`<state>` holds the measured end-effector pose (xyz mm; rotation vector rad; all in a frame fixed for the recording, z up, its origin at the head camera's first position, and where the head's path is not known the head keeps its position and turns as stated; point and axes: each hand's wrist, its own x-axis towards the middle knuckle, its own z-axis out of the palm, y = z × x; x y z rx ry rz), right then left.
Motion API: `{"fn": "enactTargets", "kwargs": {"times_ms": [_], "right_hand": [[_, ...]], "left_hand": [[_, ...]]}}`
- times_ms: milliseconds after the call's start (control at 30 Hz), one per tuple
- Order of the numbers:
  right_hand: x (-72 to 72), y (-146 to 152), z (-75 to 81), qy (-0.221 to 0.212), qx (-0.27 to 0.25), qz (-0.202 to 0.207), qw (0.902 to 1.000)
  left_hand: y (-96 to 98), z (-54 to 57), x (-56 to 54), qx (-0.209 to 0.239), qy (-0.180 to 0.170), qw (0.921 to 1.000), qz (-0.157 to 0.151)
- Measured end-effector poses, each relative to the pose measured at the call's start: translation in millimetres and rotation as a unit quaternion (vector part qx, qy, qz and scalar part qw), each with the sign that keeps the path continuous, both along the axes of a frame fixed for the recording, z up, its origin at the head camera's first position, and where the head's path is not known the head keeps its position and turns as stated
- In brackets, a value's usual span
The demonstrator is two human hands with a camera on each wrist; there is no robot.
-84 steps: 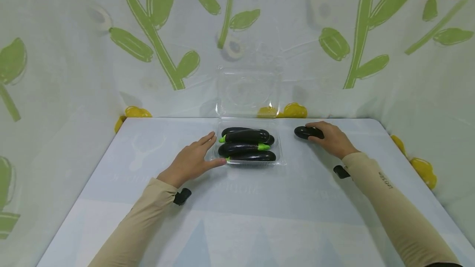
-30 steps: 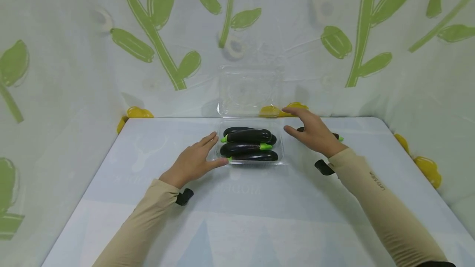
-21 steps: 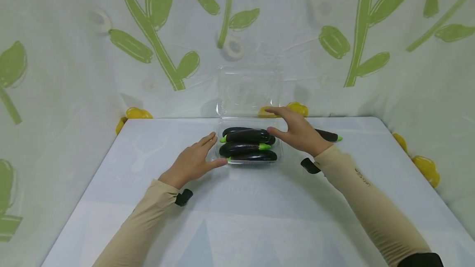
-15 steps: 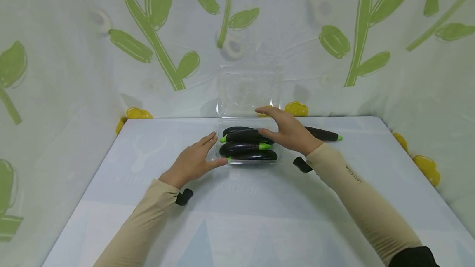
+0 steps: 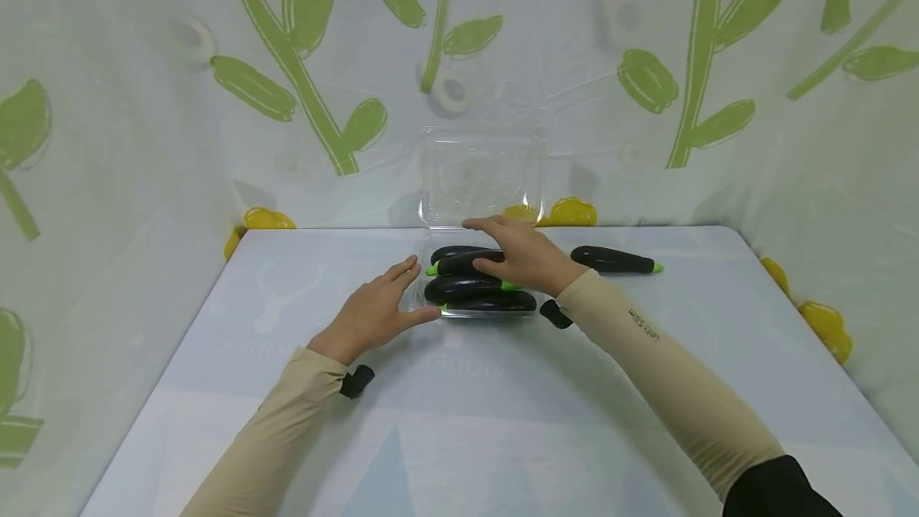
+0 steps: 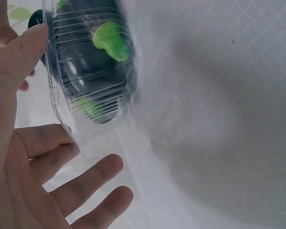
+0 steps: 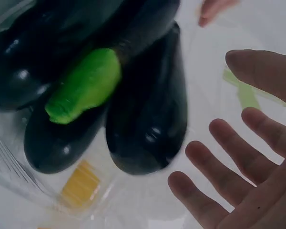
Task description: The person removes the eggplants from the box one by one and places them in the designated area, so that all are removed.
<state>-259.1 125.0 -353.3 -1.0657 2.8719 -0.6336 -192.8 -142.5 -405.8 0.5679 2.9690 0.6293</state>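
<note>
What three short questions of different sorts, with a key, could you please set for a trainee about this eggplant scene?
1. Multiple choice: Where does the loose eggplant lie relative to the clear container? A, inside it; B, to its right; C, to its left.
2. True or false: The container's lid stands open.
3. Short answer: Which hand has its thumb at the container's front rim?

Key:
1. B; it lies to the right, on the table.
2. True; the lid is raised behind the filled base.
3. The left hand; the right hand hovers over the eggplants in the container.
</note>
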Motion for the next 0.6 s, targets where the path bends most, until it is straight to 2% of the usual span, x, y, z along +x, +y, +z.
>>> {"fn": "enactTargets", "kwargs": {"times_ms": [200,433,600], "right_hand": [[-4.0,-10,-9.0,-0.014,0.061,-0.005,0.998],[-6.7,-9,-17.7,-0.038,0.091,-0.008,0.9951],[-8.8,-8,-20.4,-0.029,0.098,0.007,0.9948]], "left_hand": [[0.1,-0.8,-0.4,0.002,-0.003,1.0,0.005],[1.3,-0.4,-0.1,0.004,-0.007,1.0,0.005],[1.1,0.8,0.1,0.002,-0.007,1.0,0.006]]}}
